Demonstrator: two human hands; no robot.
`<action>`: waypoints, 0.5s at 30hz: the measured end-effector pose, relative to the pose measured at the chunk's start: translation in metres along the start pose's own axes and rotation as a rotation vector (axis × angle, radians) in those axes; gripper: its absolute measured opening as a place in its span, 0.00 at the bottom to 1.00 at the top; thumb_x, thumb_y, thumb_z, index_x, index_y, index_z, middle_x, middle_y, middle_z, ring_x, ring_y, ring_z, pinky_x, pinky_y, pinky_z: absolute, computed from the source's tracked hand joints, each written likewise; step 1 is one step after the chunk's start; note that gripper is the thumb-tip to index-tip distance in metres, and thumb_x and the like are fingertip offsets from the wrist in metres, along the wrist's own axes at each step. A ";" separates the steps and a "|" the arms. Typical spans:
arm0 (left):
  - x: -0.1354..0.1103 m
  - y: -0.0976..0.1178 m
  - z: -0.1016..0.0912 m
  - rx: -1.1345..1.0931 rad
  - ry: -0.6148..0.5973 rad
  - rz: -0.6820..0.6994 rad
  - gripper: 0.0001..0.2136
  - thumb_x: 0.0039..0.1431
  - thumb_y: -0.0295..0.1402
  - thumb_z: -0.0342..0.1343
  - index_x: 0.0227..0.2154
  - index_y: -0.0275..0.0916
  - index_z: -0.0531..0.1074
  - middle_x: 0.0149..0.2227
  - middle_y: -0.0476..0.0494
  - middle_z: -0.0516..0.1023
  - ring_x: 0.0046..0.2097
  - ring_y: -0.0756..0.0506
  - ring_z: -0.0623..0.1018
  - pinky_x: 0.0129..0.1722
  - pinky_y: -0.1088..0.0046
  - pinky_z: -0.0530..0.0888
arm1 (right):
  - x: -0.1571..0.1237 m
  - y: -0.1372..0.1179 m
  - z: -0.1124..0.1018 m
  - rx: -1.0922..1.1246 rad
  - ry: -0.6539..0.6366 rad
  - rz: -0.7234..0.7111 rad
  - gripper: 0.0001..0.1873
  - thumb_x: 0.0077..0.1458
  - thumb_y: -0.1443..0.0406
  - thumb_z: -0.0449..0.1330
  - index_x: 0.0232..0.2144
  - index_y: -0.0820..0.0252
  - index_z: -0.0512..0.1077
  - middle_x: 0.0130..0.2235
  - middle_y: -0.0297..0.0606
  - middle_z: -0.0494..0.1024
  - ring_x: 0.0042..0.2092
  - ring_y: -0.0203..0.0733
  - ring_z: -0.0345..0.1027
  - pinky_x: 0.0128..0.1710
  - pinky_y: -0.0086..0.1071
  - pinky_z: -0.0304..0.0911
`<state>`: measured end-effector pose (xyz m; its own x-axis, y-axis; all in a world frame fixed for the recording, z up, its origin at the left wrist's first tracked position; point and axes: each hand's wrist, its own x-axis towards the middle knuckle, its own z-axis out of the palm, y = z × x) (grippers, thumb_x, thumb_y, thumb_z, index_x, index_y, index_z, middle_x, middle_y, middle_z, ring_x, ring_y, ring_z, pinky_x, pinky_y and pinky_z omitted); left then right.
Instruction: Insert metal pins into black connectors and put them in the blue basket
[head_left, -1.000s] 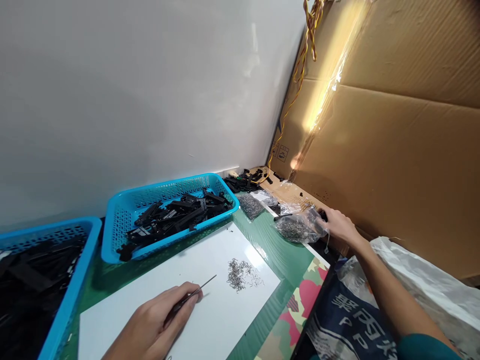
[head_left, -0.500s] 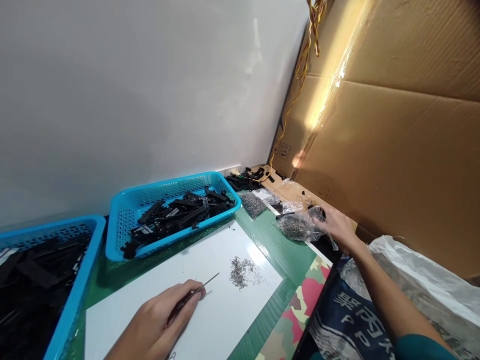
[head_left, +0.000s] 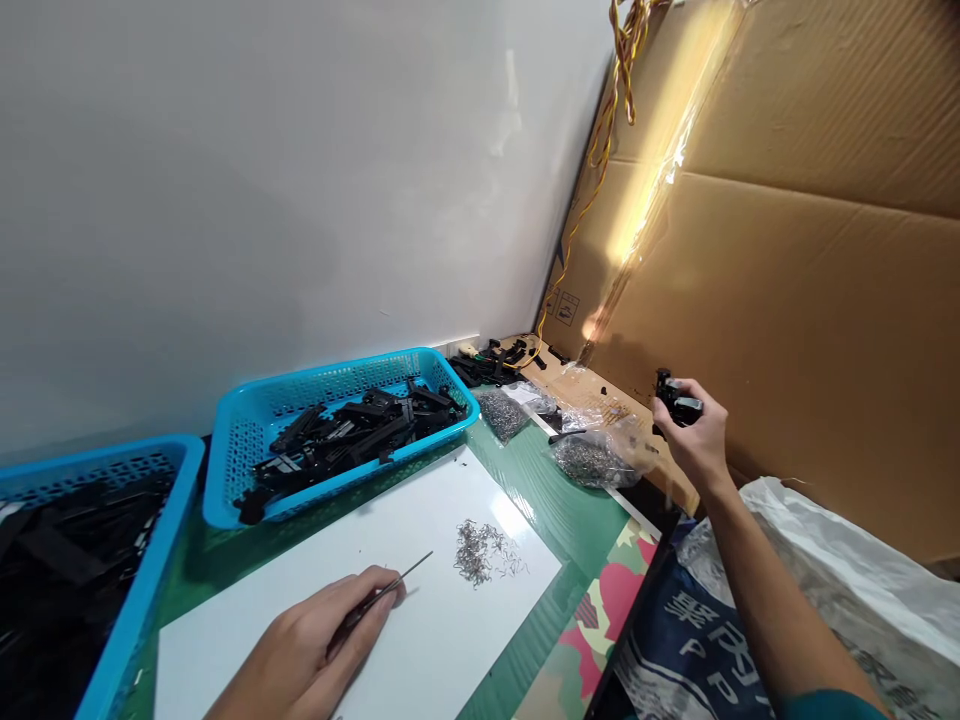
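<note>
Now that the right hand (head_left: pixel 697 432) is lifting away from the clear plastic bag (head_left: pixel 592 462) right of centre, I am seeing it carrying a black part (head_left: pixel 663 390) up in front of the cardboard (head_left: pixel 810 330). It is no longer reaching down at the bag, so I am judging that the part is now free to be moved. Thumb and fingers are closing snugly around it. In the lower left-centre of the frame, the left hand (head_left: pixel 322 640) is barely shifting; its fingers are pinching a thin metal tool (head_left: pixel 417 565), whose tip is pointing towards the pile of small wire pieces (head_left: pixel 472 552) without touching it. That pile is lying on the white board (head_left: pixel 247 640) at lower centre, apparently undisturbed.
</note>
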<state>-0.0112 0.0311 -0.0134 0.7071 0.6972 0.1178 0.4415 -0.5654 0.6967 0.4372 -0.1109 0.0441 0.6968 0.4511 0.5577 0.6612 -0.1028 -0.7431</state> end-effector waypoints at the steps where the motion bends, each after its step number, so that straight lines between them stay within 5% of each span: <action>1: 0.000 -0.001 0.000 0.002 -0.008 0.011 0.15 0.69 0.49 0.56 0.44 0.47 0.82 0.43 0.47 0.87 0.43 0.43 0.86 0.43 0.81 0.80 | -0.001 -0.011 0.003 0.057 0.011 -0.008 0.15 0.51 0.53 0.66 0.34 0.56 0.70 0.30 0.33 0.70 0.30 0.40 0.64 0.31 0.34 0.63; 7: 0.001 0.000 -0.003 0.027 -0.025 0.022 0.14 0.70 0.47 0.55 0.46 0.47 0.81 0.45 0.48 0.86 0.44 0.44 0.86 0.43 0.82 0.79 | -0.032 -0.081 0.049 0.556 -0.090 0.077 0.15 0.64 0.49 0.54 0.34 0.53 0.65 0.31 0.31 0.65 0.30 0.38 0.63 0.26 0.30 0.63; 11: -0.002 0.012 -0.004 -0.014 -0.025 0.004 0.14 0.72 0.47 0.52 0.45 0.47 0.80 0.43 0.49 0.86 0.42 0.45 0.85 0.40 0.81 0.77 | -0.060 -0.115 0.084 1.385 -0.359 0.537 0.11 0.57 0.57 0.65 0.35 0.54 0.68 0.28 0.26 0.62 0.28 0.33 0.60 0.23 0.23 0.61; 15: -0.005 0.025 -0.004 -0.103 -0.022 -0.030 0.16 0.74 0.47 0.49 0.42 0.46 0.79 0.39 0.49 0.84 0.40 0.45 0.82 0.39 0.78 0.74 | -0.078 -0.125 0.105 1.619 -0.441 0.782 0.09 0.57 0.61 0.65 0.37 0.54 0.69 0.29 0.26 0.65 0.29 0.32 0.62 0.23 0.23 0.63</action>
<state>-0.0056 0.0147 0.0062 0.7068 0.7028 0.0807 0.4047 -0.4952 0.7688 0.2711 -0.0397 0.0550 0.3857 0.9222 0.0272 -0.8009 0.3493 -0.4864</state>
